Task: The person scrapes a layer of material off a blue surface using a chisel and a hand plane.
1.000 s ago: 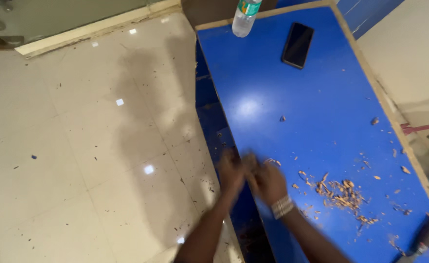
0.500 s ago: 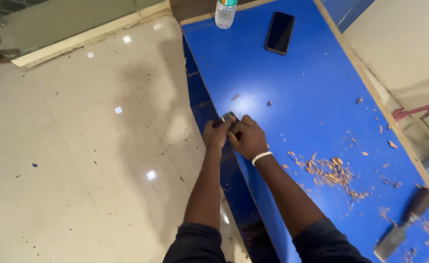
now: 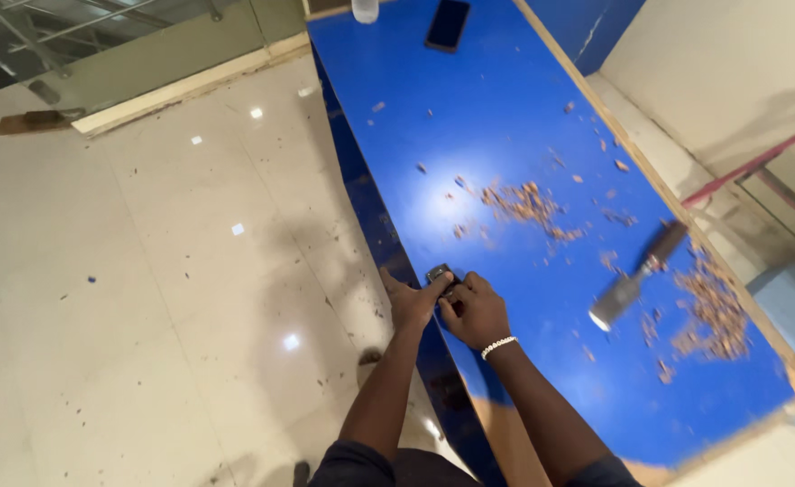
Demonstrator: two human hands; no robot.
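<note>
Both your hands meet at the desk's (image 3: 505,117) near edge, left hand (image 3: 409,299) and right hand (image 3: 475,311) pinching a small dark block (image 3: 439,273) there, chisel (image 3: 636,277) lying well apart, shavings (image 3: 528,203) scattered, phone (image 3: 448,23) far off.

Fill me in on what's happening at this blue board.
A person leans over a long blue board, both hands at its near edge. The left hand and right hand together pinch a small dark metal fitting against that edge. A chisel lies untouched on the board to the right, with wood chips scattered around. A phone and a bottle sit at the far end.
</note>
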